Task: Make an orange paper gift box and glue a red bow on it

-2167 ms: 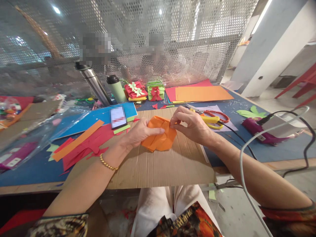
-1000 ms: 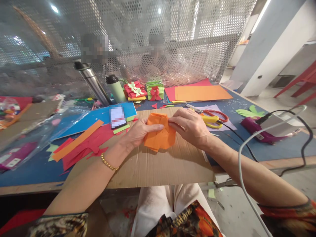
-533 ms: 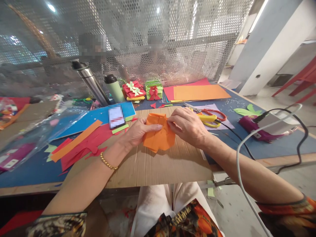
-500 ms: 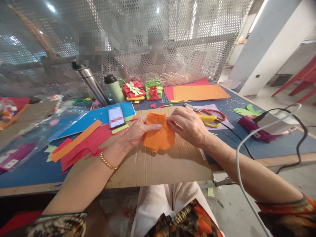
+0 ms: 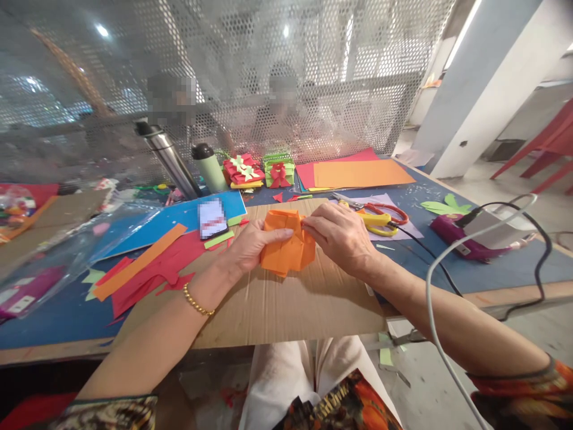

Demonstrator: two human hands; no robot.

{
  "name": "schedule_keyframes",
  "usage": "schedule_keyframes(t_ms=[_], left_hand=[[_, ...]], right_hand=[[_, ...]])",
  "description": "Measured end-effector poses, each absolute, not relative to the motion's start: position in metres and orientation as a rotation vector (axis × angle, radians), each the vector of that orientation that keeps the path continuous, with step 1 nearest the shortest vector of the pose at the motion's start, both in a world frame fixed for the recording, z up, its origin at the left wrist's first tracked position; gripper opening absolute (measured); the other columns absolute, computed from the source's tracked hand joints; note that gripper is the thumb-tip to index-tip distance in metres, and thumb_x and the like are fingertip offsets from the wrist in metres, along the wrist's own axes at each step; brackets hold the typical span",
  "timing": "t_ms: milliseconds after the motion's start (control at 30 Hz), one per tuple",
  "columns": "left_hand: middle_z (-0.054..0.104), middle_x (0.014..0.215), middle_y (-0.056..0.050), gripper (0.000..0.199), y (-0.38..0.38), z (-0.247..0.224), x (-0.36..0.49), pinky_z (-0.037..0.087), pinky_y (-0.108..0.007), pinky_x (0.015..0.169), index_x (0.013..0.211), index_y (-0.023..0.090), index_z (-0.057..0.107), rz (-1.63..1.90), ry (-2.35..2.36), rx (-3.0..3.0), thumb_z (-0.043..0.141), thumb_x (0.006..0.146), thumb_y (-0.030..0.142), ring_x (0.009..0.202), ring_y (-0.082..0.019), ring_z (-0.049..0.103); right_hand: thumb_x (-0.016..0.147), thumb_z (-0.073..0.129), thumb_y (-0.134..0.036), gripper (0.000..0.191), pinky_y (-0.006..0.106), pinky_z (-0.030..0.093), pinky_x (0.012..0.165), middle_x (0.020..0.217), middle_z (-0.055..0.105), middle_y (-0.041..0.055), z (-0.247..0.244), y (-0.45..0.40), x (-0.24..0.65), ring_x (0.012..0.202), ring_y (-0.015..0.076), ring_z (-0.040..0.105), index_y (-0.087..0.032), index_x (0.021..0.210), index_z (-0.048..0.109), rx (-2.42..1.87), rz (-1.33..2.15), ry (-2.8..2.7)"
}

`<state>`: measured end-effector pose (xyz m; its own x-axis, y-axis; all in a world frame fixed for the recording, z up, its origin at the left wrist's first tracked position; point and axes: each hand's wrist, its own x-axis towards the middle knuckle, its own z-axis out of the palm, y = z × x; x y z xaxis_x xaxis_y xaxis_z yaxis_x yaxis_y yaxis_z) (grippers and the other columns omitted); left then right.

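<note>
A folded piece of orange paper (image 5: 286,254) is held up over a sheet of brown cardboard (image 5: 277,319). My left hand (image 5: 253,243) grips its left side, the thumb lying across the front and the other fingers hidden behind. At the upper right edge of the paper, my right hand (image 5: 340,236) pinches with thumb and fingertips. Just beyond the right hand lie scissors with red handles (image 5: 389,209) and a yellow-handled tool (image 5: 378,222) on a pale lilac sheet (image 5: 412,226).
Left of the cardboard are red paper pieces (image 5: 154,272), an orange strip (image 5: 141,263) and a phone (image 5: 212,218). Behind stand a steel flask (image 5: 172,164), a green bottle (image 5: 210,170) and a green paper box (image 5: 279,171). A white cable (image 5: 432,286) loops across the right.
Both hands keep their hold on the orange paper, and its right side now looks slightly more bent inward. The whole view has shifted a little.
</note>
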<state>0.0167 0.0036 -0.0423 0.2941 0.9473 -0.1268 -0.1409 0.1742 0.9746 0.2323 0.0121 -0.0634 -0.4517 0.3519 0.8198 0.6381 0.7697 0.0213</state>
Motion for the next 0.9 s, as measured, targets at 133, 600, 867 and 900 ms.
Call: schedule_keyframes(t_ms=[133,600,867,900], left_hand=[[0.084,0.094,-0.008,0.043,0.002,-0.043,0.018,0.061,-0.036,0.08,0.092,0.017,0.083,0.94,0.946,1.083,0.102,0.057,0.033,0.082,-0.024,0.078],[0.083,0.089,-0.008,0.042,-0.001,-0.044,0.023,0.06,-0.034,0.078,0.087,0.016,0.082,0.95,0.864,0.993,0.103,0.053,0.031,0.077,-0.021,0.077],[0.082,0.083,-0.008,0.046,0.003,-0.051,0.024,0.059,-0.033,0.076,0.089,0.015,0.081,0.998,0.87,0.982,0.103,0.052,0.033,0.075,-0.022,0.076],[0.082,0.083,-0.008,0.047,0.004,-0.051,0.023,0.059,-0.033,0.074,0.089,0.015,0.081,0.992,0.876,0.989,0.103,0.052,0.033,0.075,-0.022,0.076]], right_hand=[[0.106,0.054,-0.019,0.028,0.035,0.041,0.069,0.083,0.068,0.0057,-0.068,0.014,0.231,0.075,0.019,0.058,-0.022,0.085,0.073,-0.747,-0.337,-2.064],[0.099,0.051,-0.006,0.024,0.027,0.043,0.06,0.074,0.058,0.0005,-0.066,0.015,0.221,0.064,0.0144,0.052,-0.022,0.084,0.059,-0.573,-0.331,-1.943],[0.104,0.052,-0.011,0.022,0.028,0.05,0.068,0.082,0.065,0.0057,-0.069,0.019,0.229,0.073,0.0165,0.062,-0.019,0.09,0.068,-0.602,-0.222,-2.032],[0.104,0.053,-0.012,0.023,0.028,0.05,0.068,0.083,0.066,0.0058,-0.069,0.019,0.229,0.073,0.0167,0.062,-0.019,0.09,0.069,-0.607,-0.201,-2.037]])
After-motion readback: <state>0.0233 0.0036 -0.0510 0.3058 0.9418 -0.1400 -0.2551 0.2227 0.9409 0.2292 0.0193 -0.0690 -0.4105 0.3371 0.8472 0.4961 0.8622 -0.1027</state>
